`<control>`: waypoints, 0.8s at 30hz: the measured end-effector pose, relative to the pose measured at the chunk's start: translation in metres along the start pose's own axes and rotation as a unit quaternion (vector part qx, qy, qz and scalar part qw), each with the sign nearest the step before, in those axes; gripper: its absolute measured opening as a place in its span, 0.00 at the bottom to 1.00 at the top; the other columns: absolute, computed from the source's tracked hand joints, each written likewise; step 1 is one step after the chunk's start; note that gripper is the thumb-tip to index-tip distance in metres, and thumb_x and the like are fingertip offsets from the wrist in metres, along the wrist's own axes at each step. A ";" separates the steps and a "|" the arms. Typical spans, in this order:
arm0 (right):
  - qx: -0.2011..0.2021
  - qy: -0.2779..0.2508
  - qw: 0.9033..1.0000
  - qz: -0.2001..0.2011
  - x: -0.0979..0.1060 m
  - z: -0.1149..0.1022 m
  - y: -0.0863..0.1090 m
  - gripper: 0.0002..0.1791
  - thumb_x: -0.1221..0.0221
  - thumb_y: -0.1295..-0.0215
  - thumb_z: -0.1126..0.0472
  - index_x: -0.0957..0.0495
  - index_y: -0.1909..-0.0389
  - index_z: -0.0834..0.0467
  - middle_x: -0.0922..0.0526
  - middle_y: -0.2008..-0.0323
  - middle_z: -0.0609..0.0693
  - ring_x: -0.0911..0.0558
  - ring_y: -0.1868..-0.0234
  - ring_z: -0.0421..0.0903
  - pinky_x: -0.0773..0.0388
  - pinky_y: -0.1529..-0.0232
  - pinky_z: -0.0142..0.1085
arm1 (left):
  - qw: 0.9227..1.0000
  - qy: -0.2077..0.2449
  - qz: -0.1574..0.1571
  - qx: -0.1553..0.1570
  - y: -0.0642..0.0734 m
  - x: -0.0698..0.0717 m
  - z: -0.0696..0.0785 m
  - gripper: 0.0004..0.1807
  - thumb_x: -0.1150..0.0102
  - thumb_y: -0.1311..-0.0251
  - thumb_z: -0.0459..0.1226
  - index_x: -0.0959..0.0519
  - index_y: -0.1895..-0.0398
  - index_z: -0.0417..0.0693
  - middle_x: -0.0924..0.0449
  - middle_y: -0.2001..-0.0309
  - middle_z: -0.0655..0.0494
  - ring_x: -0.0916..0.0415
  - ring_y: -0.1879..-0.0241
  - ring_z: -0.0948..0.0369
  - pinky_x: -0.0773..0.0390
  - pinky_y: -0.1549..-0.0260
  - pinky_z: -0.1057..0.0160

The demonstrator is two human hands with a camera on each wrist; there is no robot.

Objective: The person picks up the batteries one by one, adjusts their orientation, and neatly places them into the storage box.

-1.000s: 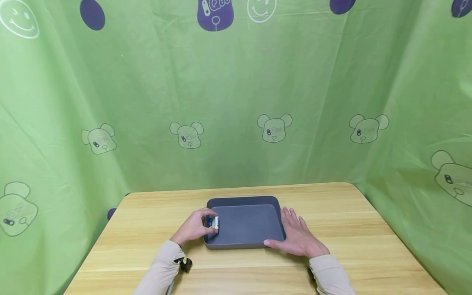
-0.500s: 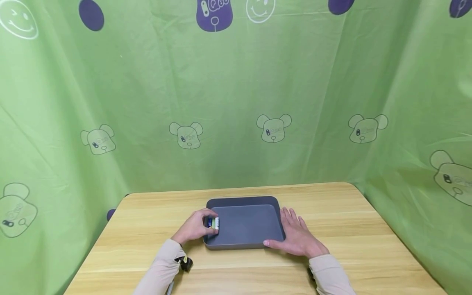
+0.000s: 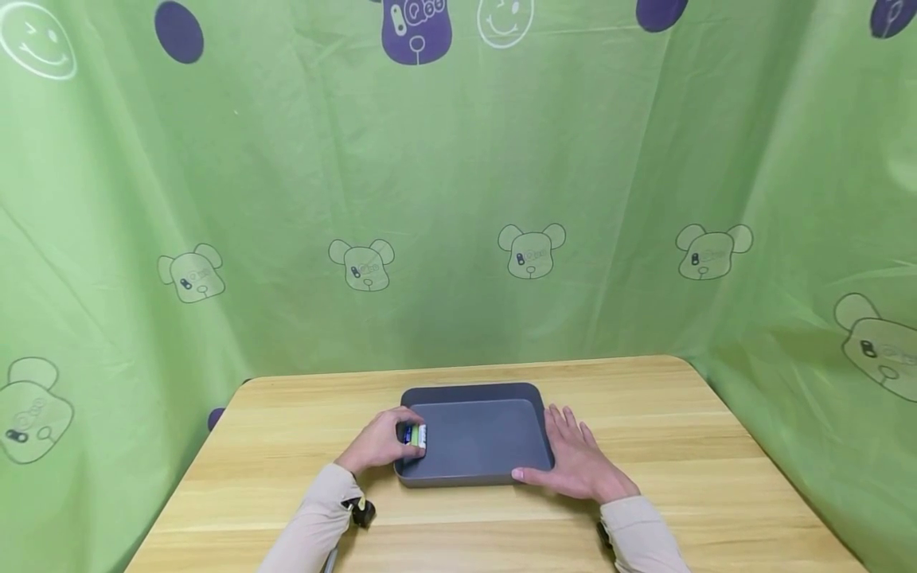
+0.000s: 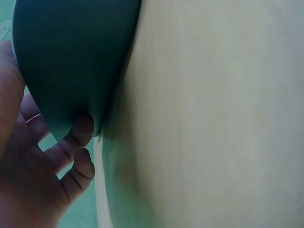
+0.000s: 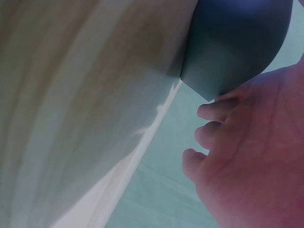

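Left grip [image 3: 378, 438] pinches a row of small pieces [image 3: 415, 435] (white, green, blue) between thumb on the near end and finger on the far end. Row sits just off that palm, over the left end of the gray tray [image 3: 476, 442]; can't tell if it touches the tray floor. Pieces' long axis runs thumb to finger, near-far; ends point at the body and away. White piece is farthest from the palm. Tray's long axis runs crosswise, from left grip to right grip [image 3: 576, 461], flat on the bench [image 3: 286, 454]. Left pose: comes in from the near left, lower fingers curled at the tray's outer wall. Right: holds nothing, fingers spread, pointing away along the right wall, thumb at near rim.
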State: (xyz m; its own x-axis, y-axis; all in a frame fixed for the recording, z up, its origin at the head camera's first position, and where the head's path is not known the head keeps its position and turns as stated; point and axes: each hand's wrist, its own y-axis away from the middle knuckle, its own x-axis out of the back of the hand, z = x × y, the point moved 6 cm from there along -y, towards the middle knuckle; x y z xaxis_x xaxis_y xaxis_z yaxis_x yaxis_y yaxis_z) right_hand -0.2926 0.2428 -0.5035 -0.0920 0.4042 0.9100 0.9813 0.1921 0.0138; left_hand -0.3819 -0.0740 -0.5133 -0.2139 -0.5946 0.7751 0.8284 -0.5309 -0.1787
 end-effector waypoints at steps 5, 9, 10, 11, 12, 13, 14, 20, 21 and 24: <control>-0.001 -0.002 1.000 -0.003 0.000 0.000 0.000 0.74 0.39 0.47 0.20 0.58 0.20 0.70 0.59 0.18 0.69 0.58 0.17 0.70 0.60 0.20 0.66 | 1.000 -0.012 -0.004 0.005 -0.001 0.000 0.000 0.28 0.20 0.55 0.40 0.16 0.48 0.42 0.15 0.45 0.44 0.20 0.42 0.47 0.23 0.37 0.42; 0.000 0.001 1.000 0.000 0.000 0.000 -0.001 0.74 0.40 0.47 0.20 0.58 0.20 0.70 0.58 0.18 0.69 0.58 0.18 0.70 0.59 0.20 0.66 | 1.000 -0.015 -0.009 0.009 -0.001 0.000 0.001 0.28 0.20 0.54 0.41 0.16 0.47 0.42 0.16 0.43 0.43 0.20 0.40 0.45 0.24 0.36 0.41; 0.000 0.001 1.000 0.000 0.000 0.000 -0.001 0.74 0.40 0.47 0.20 0.58 0.20 0.70 0.58 0.18 0.69 0.58 0.18 0.70 0.59 0.20 0.66 | 1.000 -0.015 -0.009 0.009 -0.001 0.000 0.001 0.28 0.20 0.54 0.41 0.16 0.47 0.42 0.16 0.43 0.43 0.21 0.39 0.45 0.24 0.36 0.41; 0.001 0.001 1.000 0.001 0.000 0.000 -0.001 0.74 0.40 0.47 0.20 0.58 0.20 0.70 0.58 0.18 0.69 0.58 0.18 0.70 0.59 0.20 0.66 | 1.000 -0.015 -0.009 0.008 -0.001 0.000 0.001 0.28 0.20 0.54 0.41 0.16 0.47 0.42 0.16 0.43 0.42 0.21 0.39 0.44 0.24 0.36 0.41; 0.001 0.001 1.000 0.000 0.000 0.000 -0.001 0.74 0.40 0.47 0.20 0.58 0.20 0.70 0.58 0.18 0.69 0.58 0.18 0.70 0.59 0.20 0.66 | 1.000 -0.015 -0.010 0.008 -0.001 0.000 0.000 0.28 0.20 0.54 0.40 0.16 0.47 0.42 0.16 0.42 0.42 0.21 0.39 0.44 0.25 0.35 0.41; 0.001 0.000 1.000 0.000 -0.001 0.000 -0.001 0.74 0.40 0.47 0.20 0.58 0.20 0.70 0.58 0.18 0.69 0.58 0.18 0.70 0.59 0.20 0.66 | 1.000 -0.016 -0.010 0.008 -0.001 0.000 0.000 0.28 0.20 0.54 0.41 0.16 0.47 0.42 0.16 0.42 0.42 0.21 0.38 0.44 0.25 0.35 0.41; 0.001 0.000 1.000 -0.001 0.000 0.000 -0.001 0.74 0.40 0.47 0.20 0.59 0.20 0.70 0.58 0.18 0.69 0.58 0.18 0.70 0.59 0.20 0.66 | 1.000 -0.018 -0.010 0.009 -0.001 0.000 0.000 0.28 0.20 0.54 0.41 0.16 0.47 0.42 0.16 0.42 0.42 0.21 0.38 0.44 0.25 0.35 0.41; 0.000 -0.003 1.000 -0.002 0.000 0.000 0.000 0.74 0.39 0.46 0.20 0.59 0.19 0.70 0.59 0.18 0.69 0.59 0.17 0.70 0.60 0.20 0.66 | 1.000 -0.024 -0.010 0.016 0.002 0.003 0.001 0.30 0.20 0.54 0.44 0.16 0.45 0.46 0.17 0.40 0.43 0.21 0.38 0.44 0.23 0.37 0.40; 0.000 -0.003 1.000 -0.002 0.000 0.000 0.000 0.74 0.39 0.46 0.20 0.59 0.19 0.70 0.59 0.18 0.69 0.59 0.17 0.70 0.60 0.20 0.66 | 1.000 -0.024 -0.009 0.019 0.002 0.004 0.002 0.31 0.20 0.54 0.45 0.17 0.45 0.47 0.17 0.40 0.44 0.21 0.39 0.44 0.23 0.37 0.40; 0.000 -0.002 1.000 -0.003 0.000 0.000 0.000 0.73 0.40 0.46 0.20 0.59 0.19 0.70 0.59 0.18 0.69 0.58 0.17 0.70 0.60 0.20 0.66 | 0.999 -0.026 -0.003 0.034 0.006 0.011 0.003 0.36 0.20 0.53 0.48 0.19 0.39 0.48 0.17 0.39 0.46 0.19 0.43 0.47 0.20 0.42 0.42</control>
State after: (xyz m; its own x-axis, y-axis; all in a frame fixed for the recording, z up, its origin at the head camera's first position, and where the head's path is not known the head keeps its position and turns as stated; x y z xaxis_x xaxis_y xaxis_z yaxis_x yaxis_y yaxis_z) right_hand -0.2925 0.2433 -0.5035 -0.0985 0.4068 0.9082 0.9807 0.1947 0.0192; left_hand -0.3783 -0.0820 -0.5042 -0.1941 -0.5588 0.8063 0.8607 -0.4914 -0.1333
